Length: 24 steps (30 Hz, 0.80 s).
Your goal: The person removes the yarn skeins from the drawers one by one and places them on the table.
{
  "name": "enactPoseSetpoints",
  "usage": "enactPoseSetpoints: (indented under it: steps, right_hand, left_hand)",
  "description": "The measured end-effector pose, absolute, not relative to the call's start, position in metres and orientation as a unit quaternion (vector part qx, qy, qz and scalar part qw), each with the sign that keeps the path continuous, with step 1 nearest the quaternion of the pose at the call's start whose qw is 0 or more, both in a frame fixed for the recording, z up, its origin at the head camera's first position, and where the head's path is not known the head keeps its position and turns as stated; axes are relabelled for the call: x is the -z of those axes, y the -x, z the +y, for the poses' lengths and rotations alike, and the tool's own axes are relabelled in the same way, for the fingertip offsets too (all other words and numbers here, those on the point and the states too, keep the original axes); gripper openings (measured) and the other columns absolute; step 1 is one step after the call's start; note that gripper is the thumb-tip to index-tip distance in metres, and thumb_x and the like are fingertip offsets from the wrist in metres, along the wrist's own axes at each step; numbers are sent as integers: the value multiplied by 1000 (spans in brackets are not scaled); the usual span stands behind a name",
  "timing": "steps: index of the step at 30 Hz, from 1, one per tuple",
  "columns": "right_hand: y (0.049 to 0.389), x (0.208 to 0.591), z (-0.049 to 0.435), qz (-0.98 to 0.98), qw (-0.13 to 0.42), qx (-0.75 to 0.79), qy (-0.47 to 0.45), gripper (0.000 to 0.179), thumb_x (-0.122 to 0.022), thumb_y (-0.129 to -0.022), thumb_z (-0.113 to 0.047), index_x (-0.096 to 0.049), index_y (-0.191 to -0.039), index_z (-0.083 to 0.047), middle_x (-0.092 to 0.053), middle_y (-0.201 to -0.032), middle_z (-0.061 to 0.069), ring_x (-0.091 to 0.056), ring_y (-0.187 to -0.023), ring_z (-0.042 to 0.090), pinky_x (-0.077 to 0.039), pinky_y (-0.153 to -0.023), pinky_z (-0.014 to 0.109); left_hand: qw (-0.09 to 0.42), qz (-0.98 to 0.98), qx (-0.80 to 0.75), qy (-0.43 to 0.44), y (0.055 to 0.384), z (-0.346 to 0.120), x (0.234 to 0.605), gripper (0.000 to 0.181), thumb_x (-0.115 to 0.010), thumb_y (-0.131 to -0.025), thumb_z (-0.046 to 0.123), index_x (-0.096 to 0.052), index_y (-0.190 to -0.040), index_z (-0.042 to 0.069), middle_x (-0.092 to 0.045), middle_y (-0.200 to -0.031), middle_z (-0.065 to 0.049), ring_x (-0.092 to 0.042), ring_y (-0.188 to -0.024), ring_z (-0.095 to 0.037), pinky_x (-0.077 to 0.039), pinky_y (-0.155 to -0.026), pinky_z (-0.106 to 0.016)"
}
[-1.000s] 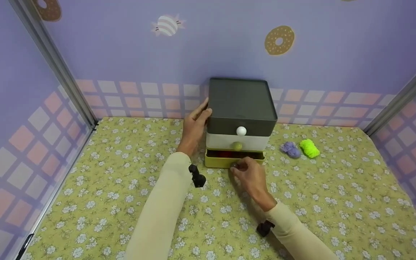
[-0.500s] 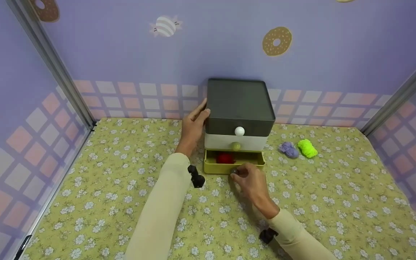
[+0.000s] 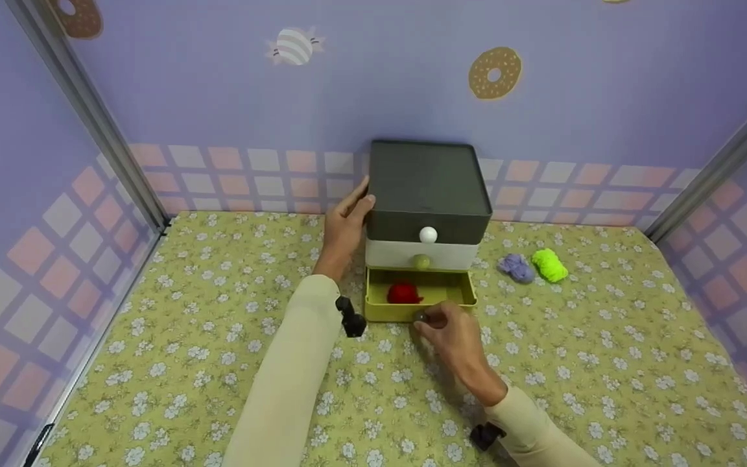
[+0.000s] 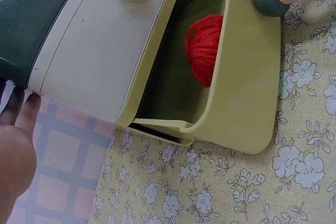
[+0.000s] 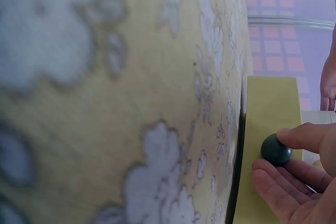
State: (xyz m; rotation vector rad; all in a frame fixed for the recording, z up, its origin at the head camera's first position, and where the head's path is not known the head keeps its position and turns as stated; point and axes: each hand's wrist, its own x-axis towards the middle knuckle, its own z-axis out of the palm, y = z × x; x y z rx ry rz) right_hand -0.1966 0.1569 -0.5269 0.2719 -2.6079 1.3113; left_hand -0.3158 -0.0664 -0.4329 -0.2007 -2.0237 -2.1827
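A small three-tier drawer cabinet (image 3: 428, 178) stands against the back wall, with a dark top tier, a white middle one and a yellow bottom drawer (image 3: 386, 314). That bottom drawer is pulled out, and a red ball of yarn (image 3: 403, 293) lies inside toward its left. In the right wrist view, my right hand (image 3: 456, 337) pinches the drawer's round dark green knob (image 5: 275, 150) between thumb and fingers. My left hand (image 3: 343, 228) rests against the cabinet's left side with its fingers extended; some fingertips are hidden behind the cabinet.
Right of the cabinet lie a purple yarn bundle (image 3: 516, 268) and a neon yellow-green one (image 3: 549, 265). A white knob (image 3: 428, 235) and a light green knob (image 3: 421, 261) mark the upper drawers. Floral cloth (image 3: 218, 337) covers the table; patterned walls enclose it.
My right hand has drawn the bottom drawer farther out toward me, and the red yarn ball has come into fuller view. The left hand has stayed at the cabinet's side.
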Motion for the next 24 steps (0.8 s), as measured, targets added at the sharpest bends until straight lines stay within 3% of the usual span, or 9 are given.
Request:
enactPoseSetpoints:
  steps: [24]
  right_hand:
    - [179, 526, 158, -884, 91, -452, -81, 16, -87, -90, -8, -76, -97, -2, -76, -91, 7, -73, -78, 19, -63, -69, 36]
  left_hand:
    - [78, -649, 755, 55, 317, -63, 434, 45, -61, -111, 31, -57, -156, 29, -44, -165, 0, -45, -148, -16, -42, -116, -30]
